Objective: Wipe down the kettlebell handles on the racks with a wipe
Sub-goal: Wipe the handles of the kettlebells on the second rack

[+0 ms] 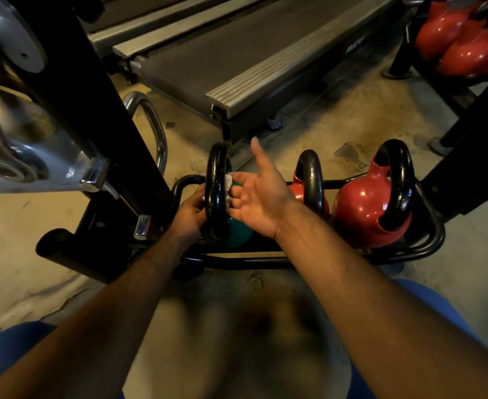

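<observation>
3 kettlebells sit on the low black rack (426,249): 1 teal kettlebell (238,230) left, 2 red. The left hand (189,213) grips its black handle (216,191); the right hand (258,194), fingers spread wide, touches the white wipe (229,181) there. Stained concrete floor (352,122); 1 treadmill (237,53) far.

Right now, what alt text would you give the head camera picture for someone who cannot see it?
A person's left hand and right hand press a white wipe around the black handle of a teal kettlebell on a low black rack. Two red kettlebells sit to its right, and a treadmill stands behind.
</observation>
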